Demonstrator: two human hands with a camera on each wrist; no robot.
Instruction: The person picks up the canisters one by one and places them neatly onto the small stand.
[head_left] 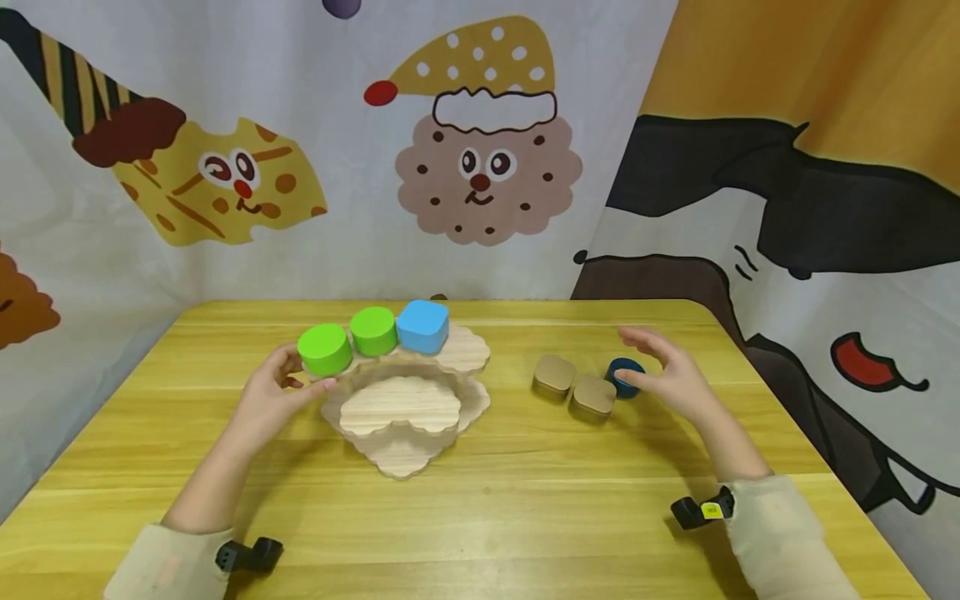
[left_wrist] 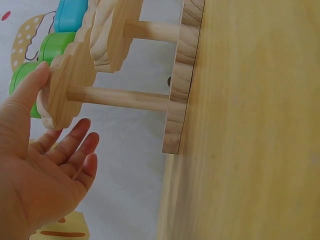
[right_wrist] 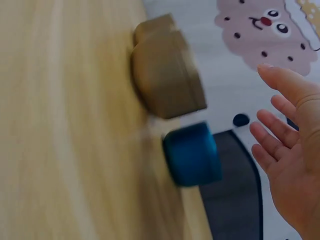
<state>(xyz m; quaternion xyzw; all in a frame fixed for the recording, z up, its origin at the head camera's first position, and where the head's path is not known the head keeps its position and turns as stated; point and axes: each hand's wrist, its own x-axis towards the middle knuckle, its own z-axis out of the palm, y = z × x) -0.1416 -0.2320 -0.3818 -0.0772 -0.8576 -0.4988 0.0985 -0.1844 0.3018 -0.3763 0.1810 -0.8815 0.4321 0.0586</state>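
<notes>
Here my left hand (head_left: 279, 392) rests at the edge of the upper tier of the wooden stand (head_left: 405, 408), the thumb against the scalloped rim and the fingers loose and spread beneath it — the left wrist view shows them straight, gripping nothing. Just above my left thumb sits a green round block (head_left: 325, 349) on that tier; whether the hand touches it I cannot tell. Beyond it, further from my left hand, stand a second green round block (head_left: 373, 331) and then a light blue square block (head_left: 423, 326), all three in a row along the tier's back edge. The stand has a lower tier in front, bare wood, and dowels joining the tiers to a base flat on the surface (head_left: 510, 517).

My right hand (head_left: 667, 375) hovers wide, fingers relaxed and apart, holding nothing. Right beside its palm — between the hand and the stand — is a dark blue round block (head_left: 619, 372) on the surface; from the right wrist view there is a gap between fingers and block. Just past it, on the side away from my right hand, lie two tan square blocks (head_left: 576, 385), touching one another.

Behind everything hangs a cartoon-printed cloth (head_left: 480, 150).
</notes>
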